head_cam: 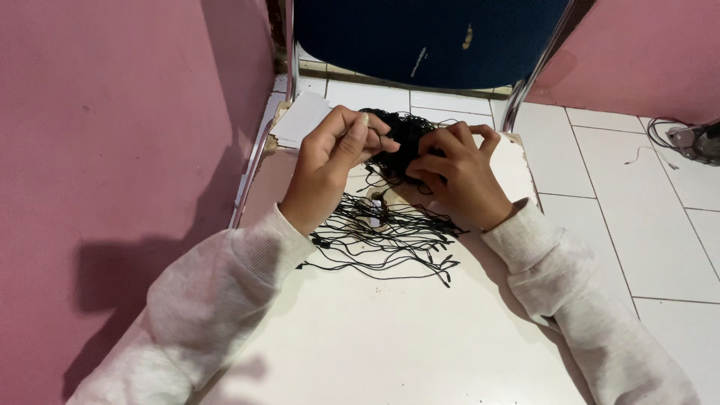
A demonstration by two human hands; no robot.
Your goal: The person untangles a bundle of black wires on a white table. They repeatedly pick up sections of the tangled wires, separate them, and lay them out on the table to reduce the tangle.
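A tangle of thin black strings (390, 240) lies spread over a white board (390, 337), with a denser black bunch (401, 135) at its far end. My left hand (330, 161) pinches a strand at the left side of the bunch, thumb against forefinger. My right hand (454, 169) has its fingers curled into the bunch from the right. Small pale tags (373, 212) lie among the strings between my wrists. Both arms wear light grey sleeves.
A stack of white cards (300, 118) sits at the board's far left corner. A dark blue chair back (427, 37) with metal legs stands behind. A pink wall (112, 150) rises on the left. White floor tiles and a cable device (694, 141) are on the right.
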